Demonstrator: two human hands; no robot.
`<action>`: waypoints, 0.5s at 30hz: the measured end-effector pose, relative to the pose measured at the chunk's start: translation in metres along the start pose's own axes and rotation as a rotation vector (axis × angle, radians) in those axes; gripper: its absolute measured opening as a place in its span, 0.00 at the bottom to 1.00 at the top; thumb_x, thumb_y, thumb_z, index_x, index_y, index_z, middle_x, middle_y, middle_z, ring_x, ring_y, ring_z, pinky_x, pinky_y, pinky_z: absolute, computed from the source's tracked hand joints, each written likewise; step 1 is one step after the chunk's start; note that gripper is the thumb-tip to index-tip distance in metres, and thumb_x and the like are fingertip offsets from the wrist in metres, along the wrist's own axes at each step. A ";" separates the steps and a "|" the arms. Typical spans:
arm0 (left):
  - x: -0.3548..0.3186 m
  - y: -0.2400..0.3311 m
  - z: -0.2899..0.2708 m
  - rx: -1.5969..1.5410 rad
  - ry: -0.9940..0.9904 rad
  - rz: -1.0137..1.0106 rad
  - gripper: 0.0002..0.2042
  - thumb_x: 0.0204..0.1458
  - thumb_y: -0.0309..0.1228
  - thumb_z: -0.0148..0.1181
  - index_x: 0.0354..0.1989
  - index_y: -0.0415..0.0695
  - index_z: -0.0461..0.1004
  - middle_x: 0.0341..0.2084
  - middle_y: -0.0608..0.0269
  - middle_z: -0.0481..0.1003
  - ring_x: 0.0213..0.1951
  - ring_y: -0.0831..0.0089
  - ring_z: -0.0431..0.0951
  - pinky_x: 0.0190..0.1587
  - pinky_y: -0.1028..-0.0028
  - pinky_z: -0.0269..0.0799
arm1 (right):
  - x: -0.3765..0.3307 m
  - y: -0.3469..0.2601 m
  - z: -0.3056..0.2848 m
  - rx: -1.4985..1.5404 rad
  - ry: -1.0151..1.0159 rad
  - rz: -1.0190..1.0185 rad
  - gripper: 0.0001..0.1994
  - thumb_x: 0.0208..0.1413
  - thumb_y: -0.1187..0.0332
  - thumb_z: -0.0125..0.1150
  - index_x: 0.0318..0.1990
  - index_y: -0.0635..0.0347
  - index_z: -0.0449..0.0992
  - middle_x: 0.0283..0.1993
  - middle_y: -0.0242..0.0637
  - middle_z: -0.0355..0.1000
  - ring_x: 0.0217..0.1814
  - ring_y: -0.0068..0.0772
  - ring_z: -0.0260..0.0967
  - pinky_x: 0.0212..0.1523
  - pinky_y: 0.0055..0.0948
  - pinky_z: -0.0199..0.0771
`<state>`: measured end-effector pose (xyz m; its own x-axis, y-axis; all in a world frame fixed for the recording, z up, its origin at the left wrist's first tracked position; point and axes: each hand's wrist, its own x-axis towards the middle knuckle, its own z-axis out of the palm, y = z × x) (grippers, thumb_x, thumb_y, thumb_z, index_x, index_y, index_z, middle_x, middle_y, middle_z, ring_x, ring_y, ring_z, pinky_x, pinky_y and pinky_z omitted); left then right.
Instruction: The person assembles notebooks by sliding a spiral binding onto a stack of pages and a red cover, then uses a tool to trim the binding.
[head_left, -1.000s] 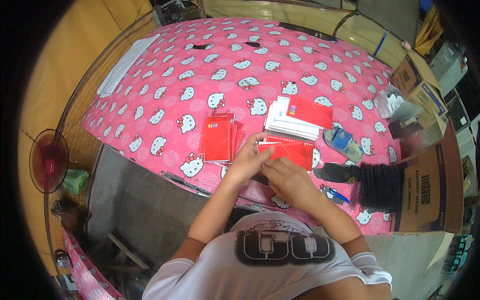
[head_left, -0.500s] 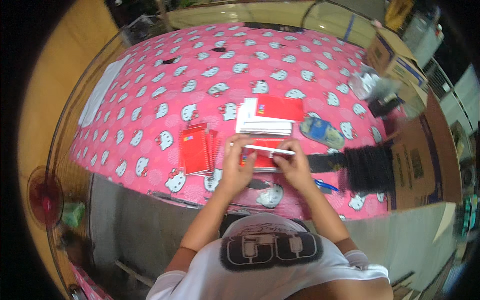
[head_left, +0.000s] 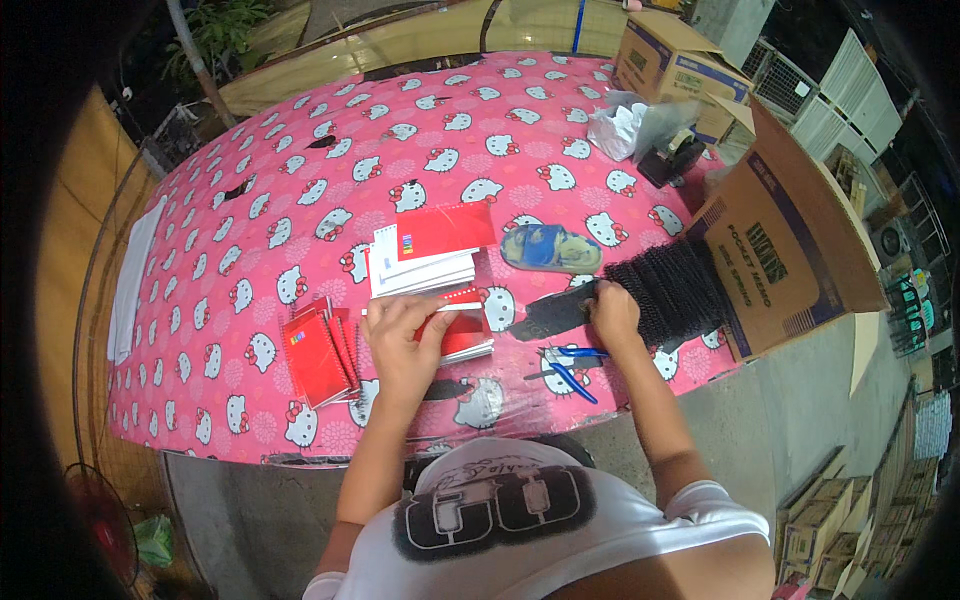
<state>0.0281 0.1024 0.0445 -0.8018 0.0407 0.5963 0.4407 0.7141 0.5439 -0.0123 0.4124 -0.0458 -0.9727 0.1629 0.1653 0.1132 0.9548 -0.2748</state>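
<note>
My left hand (head_left: pixel 402 335) grips a small memo pad (head_left: pixel 460 298) by its left end, its punched edge turned up, above a red-covered pad stack (head_left: pixel 465 338). My right hand (head_left: pixel 614 312) is closed at the left edge of a pile of black spiral binding coils (head_left: pixel 668 288); its fingertips pinch a coil there, though the coil's shape is mostly hidden. Just beyond the left hand lie white pads topped by a red cover (head_left: pixel 445 230). Red spiral-bound notebooks (head_left: pixel 315 355) are heaped to its left. Blue-handled pliers (head_left: pixel 574 378) rest nearer me, between the hands.
A blue and yellow slipper (head_left: pixel 550 247) lies beyond the hands. An open cardboard box (head_left: pixel 775 240) stands on its side against the coils at right. Farther back are another carton (head_left: pixel 680 65) and a plastic bag (head_left: pixel 618 130). White cloth (head_left: pixel 135 280) hangs at the table's left edge.
My right hand has let go of the memo pad and moved right to the coils. My left hand still holds the pad. The whole view has swung to the right.
</note>
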 end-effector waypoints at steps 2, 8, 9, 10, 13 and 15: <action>-0.002 -0.002 0.001 -0.037 0.003 -0.026 0.07 0.43 0.35 0.67 0.31 0.49 0.81 0.31 0.69 0.78 0.40 0.68 0.68 0.47 0.66 0.57 | 0.003 0.012 0.009 -0.075 -0.010 0.047 0.11 0.44 0.65 0.65 0.30 0.64 0.77 0.32 0.51 0.75 0.36 0.54 0.75 0.37 0.47 0.75; -0.003 -0.007 -0.003 -0.046 -0.013 -0.065 0.08 0.43 0.35 0.68 0.32 0.50 0.81 0.31 0.70 0.78 0.42 0.68 0.68 0.49 0.65 0.56 | 0.001 -0.018 -0.027 0.241 0.056 0.066 0.10 0.45 0.70 0.61 0.35 0.65 0.76 0.36 0.51 0.74 0.40 0.54 0.73 0.43 0.46 0.72; -0.002 -0.006 -0.004 -0.059 -0.036 -0.067 0.08 0.43 0.34 0.68 0.32 0.50 0.81 0.31 0.70 0.78 0.42 0.68 0.68 0.49 0.65 0.56 | -0.002 -0.030 -0.042 0.361 0.074 -0.057 0.11 0.46 0.71 0.59 0.37 0.65 0.76 0.38 0.51 0.73 0.43 0.53 0.72 0.45 0.45 0.71; -0.001 -0.004 -0.005 -0.030 -0.030 -0.051 0.08 0.43 0.33 0.68 0.33 0.49 0.81 0.32 0.68 0.78 0.42 0.68 0.68 0.48 0.66 0.58 | -0.009 -0.048 -0.053 0.483 0.085 -0.175 0.11 0.47 0.73 0.57 0.40 0.65 0.75 0.40 0.51 0.72 0.45 0.53 0.70 0.48 0.43 0.69; 0.002 0.001 -0.006 0.021 -0.023 -0.018 0.09 0.42 0.31 0.69 0.34 0.46 0.81 0.32 0.65 0.78 0.40 0.66 0.70 0.47 0.68 0.63 | -0.022 -0.094 -0.063 0.702 -0.065 -0.496 0.15 0.55 0.73 0.52 0.50 0.61 0.73 0.46 0.46 0.69 0.52 0.43 0.66 0.55 0.34 0.63; 0.001 0.004 -0.006 0.014 -0.014 -0.020 0.10 0.41 0.31 0.69 0.34 0.46 0.81 0.32 0.65 0.78 0.41 0.66 0.70 0.47 0.68 0.63 | -0.029 -0.114 -0.072 0.794 -0.126 -0.514 0.11 0.54 0.72 0.56 0.45 0.63 0.77 0.41 0.44 0.72 0.45 0.41 0.70 0.48 0.32 0.68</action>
<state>0.0318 0.1011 0.0508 -0.8160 0.0364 0.5769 0.4190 0.7247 0.5470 0.0181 0.3171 0.0490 -0.8850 -0.3017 0.3546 -0.4598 0.4468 -0.7674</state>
